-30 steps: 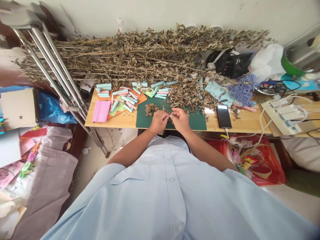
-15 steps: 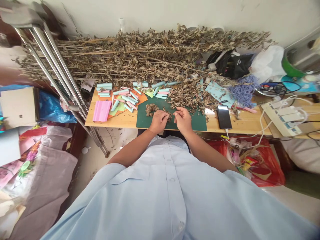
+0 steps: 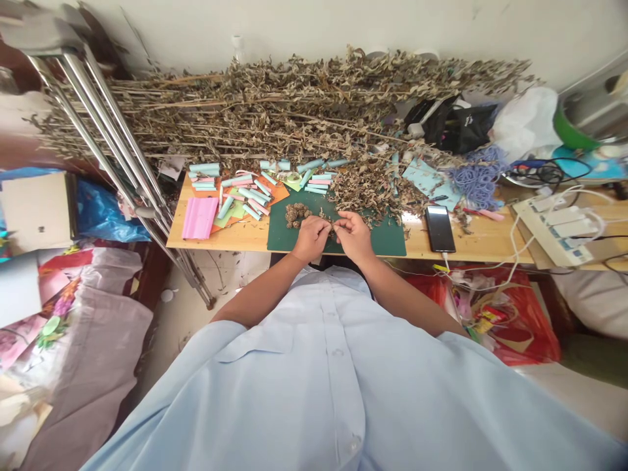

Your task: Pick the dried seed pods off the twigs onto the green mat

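Note:
Over the green mat [image 3: 387, 246], my left hand [image 3: 312, 238] is closed in a pinch, with a small clump of dried leaves [image 3: 331, 233] at its fingertips. My right hand [image 3: 355, 237] pinches at the same clump from the other side, its fingertips nearly meeting the left ones. The fingers hide most of the clump. Just beyond my left hand lie several brown, rounded balls of rolled dried leaves [image 3: 296, 214]. A heap of loose dried leaves [image 3: 363, 190] spreads behind my right hand, partly over the mat.
Rolled blue and pink paper tubes [image 3: 252, 196] and a pink paper stack [image 3: 200, 218] lie left. Dried plant stalks [image 3: 275, 111] fill the table's back. A phone [image 3: 440, 229], purple cord [image 3: 478, 173] and power strip [image 3: 552, 229] lie right. Metal crutches [image 3: 112, 131] lean at left.
My right hand has moved slightly left, bringing its fingertips up to those of my left hand. My left hand has stayed almost still.

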A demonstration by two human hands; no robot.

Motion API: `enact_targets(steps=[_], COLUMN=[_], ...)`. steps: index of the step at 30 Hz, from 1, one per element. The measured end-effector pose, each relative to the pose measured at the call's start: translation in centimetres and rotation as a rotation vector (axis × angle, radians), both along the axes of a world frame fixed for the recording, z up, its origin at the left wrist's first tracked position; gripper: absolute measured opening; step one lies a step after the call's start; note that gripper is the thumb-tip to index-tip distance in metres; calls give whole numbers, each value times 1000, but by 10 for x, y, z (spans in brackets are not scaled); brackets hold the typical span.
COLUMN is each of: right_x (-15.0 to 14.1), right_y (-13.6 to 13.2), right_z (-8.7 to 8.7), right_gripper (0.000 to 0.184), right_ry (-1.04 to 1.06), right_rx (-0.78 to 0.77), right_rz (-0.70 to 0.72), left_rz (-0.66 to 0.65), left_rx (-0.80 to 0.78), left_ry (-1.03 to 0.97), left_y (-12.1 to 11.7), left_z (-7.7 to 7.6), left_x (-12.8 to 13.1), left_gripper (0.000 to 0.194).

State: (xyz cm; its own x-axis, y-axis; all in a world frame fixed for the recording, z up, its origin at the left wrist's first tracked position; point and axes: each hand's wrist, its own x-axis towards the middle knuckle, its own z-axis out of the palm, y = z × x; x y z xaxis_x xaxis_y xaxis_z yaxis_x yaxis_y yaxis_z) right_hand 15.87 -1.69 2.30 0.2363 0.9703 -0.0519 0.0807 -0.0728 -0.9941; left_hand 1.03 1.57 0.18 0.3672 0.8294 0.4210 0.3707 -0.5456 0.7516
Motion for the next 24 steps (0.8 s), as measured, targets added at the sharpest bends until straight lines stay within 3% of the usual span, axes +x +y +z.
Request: enact_targets(steps=[13,20,24], right_x=[5,9,7], right_y=[0,-7,-8], right_z=[-3,-4,-3], right_gripper=[36,23,23], right_ry=[-93,-282,-280], right_rx=[-6,-10,-22], right_rz=[-70,-10,-3], left_rz=[-1,3,4], left_rx=[-12,-28,-31], left_ry=[-24,-45,-43], left_y=[-1,-1,-1], left_z=[5,6,4], left_x=[-1,-1,-1], left_gripper=[28,28,29])
